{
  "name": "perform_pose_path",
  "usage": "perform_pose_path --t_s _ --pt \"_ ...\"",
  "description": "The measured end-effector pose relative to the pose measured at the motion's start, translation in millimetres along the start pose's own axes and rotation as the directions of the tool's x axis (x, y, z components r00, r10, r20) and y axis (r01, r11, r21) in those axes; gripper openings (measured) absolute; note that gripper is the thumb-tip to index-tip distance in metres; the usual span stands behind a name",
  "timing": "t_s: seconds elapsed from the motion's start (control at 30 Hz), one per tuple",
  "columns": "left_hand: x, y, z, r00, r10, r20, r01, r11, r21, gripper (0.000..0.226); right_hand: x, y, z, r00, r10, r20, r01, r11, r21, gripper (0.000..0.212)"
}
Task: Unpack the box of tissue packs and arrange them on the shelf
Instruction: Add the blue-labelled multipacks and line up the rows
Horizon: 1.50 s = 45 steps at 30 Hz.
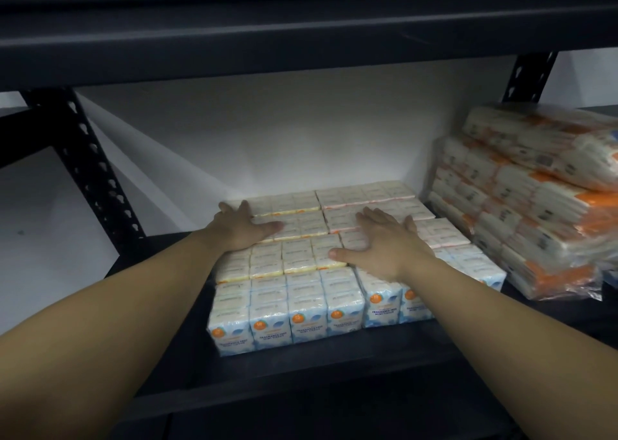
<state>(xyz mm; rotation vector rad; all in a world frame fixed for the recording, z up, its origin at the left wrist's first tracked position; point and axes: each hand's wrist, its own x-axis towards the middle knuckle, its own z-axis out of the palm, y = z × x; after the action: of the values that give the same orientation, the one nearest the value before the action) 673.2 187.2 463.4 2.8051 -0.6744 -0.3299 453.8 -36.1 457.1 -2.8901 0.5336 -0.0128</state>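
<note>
Head view: a stack of orange-wrapped bundles (521, 205) crowds the right end of the dark metal shelf (301, 366) against a white wall, while the left hand (239, 227) and right hand (384, 244), both flat with fingers spread, press on the tissue packs (284, 302) arranged mid-shelf.

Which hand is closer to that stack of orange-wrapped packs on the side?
Right. The right hand lies flat on the tissue packs, a short way from the orange stack; the left hand lies farther off.
</note>
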Motion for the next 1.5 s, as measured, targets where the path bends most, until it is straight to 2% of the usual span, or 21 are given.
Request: perform_pose_path --t_s 0.57,0.83,0.97,1.07,1.17,1.33,1.4,1.5 --pt "1.8 9.7 3.8 1.0 -0.025 -0.009 0.025 1.0 0.019 0.143 2.1 0.8 1.0 1.0 0.007 0.005 -0.007 1.0 -0.009 0.126" --pt "-1.6 15.4 8.4 0.999 -0.024 -0.034 0.025 1.0 0.008 0.131 3.2 2.3 2.9 1.0 0.001 0.003 -0.001 1.0 0.006 0.128" --pt "-6.5 15.9 9.4 0.999 -0.016 -0.032 0.019 0.997 0.073 0.135 5.0 2.5 3.4 1.0 0.003 0.004 -0.003 1.0 0.005 0.128" --pt "-12.9 18.2 7.8 0.999 -0.013 -0.041 0.019 0.985 0.17 0.127 4.7 2.6 3.2 1.0 0.001 0.0 -0.001 1.0 0.0 0.127" --pt "-33.7 29.9 3.9 0.994 0.066 -0.085 -0.042 0.967 0.251 0.107 2.4 1.3 1.8 1.0 0.002 0.006 -0.002 1.0 -0.003 0.126" --pt "-93.5 52.5 11.4 0.955 0.283 -0.088 -0.272 0.955 0.115 0.086 -0.3 0.5 0.6 1.0 0.009 0.007 -0.008 1.0 -0.012 0.115" --pt "-117.7 57.2 18.0 0.939 0.338 -0.062 -0.332 0.939 0.089 0.085 -3.3 -0.9 -0.8 1.0 0.008 -0.004 -0.008 1.0 0.021 0.106" --pt "-142.3 57.8 28.5 0.928 0.372 0.011 -0.371 0.921 0.119 0.099 -10.1 -3.2 -6.1 0.998 0.01 -0.064 -0.002 0.992 0.123 0.092"
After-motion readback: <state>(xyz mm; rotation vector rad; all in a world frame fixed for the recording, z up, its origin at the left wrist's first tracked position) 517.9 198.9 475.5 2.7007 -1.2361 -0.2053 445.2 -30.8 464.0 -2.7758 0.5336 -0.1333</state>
